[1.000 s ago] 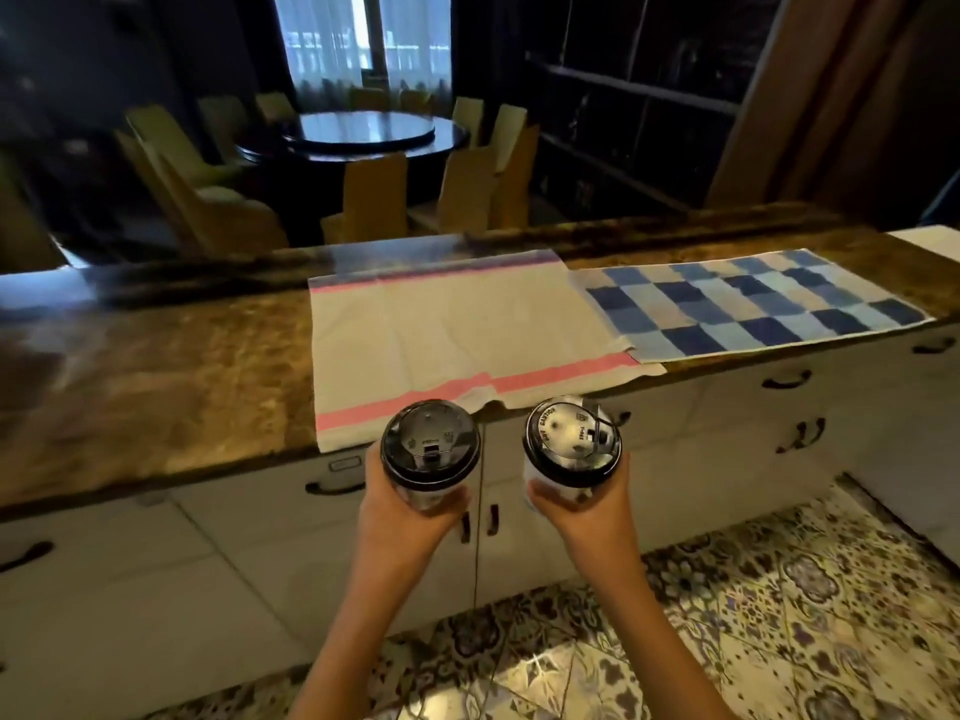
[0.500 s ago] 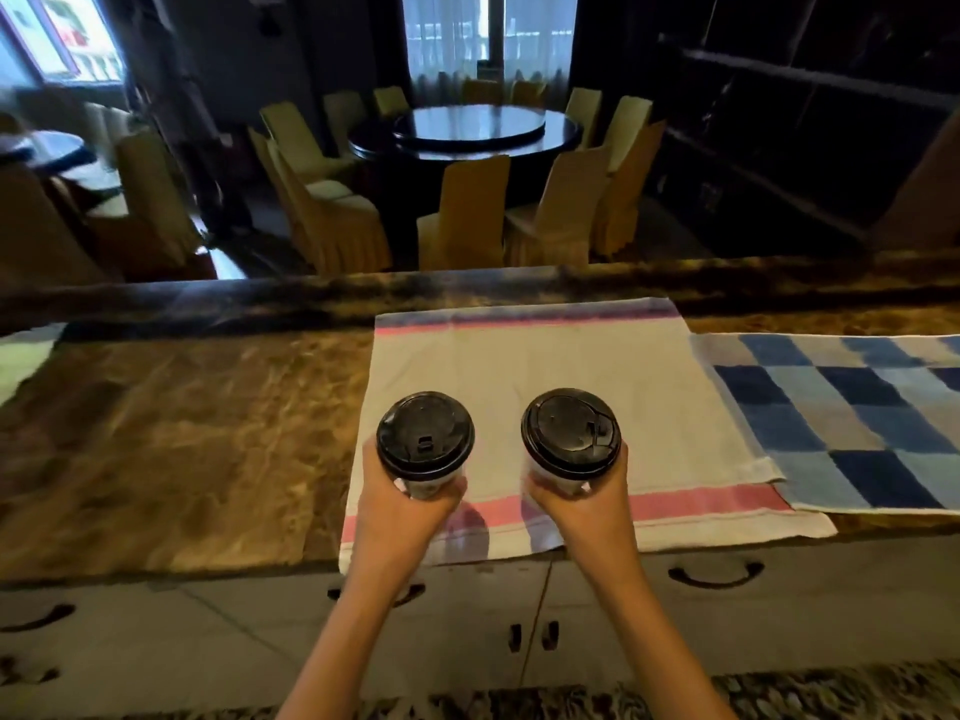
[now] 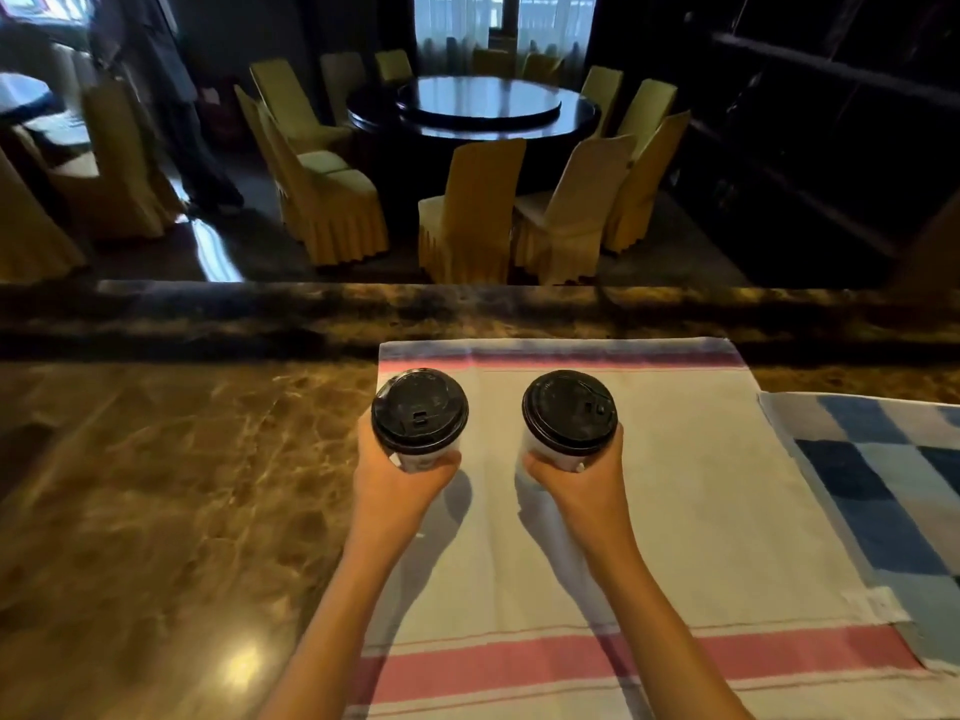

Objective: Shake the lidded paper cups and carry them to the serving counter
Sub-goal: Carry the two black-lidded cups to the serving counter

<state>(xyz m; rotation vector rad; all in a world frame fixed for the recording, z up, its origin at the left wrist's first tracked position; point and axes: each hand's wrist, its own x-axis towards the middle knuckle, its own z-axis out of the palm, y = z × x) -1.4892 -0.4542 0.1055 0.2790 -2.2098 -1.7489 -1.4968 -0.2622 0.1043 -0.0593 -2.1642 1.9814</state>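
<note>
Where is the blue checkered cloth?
In the head view, the blue checkered cloth lies at the right edge, on the marble counter, beside the pink-striped towel.

Your left hand holds the left cup, your right hand the right cup, side by side and apart, both over the far part of the striped cloth on the worktop. Checked cloth lies right of it, edges overlapping. Beyond the worktop: round table ringed by chairs.
</note>
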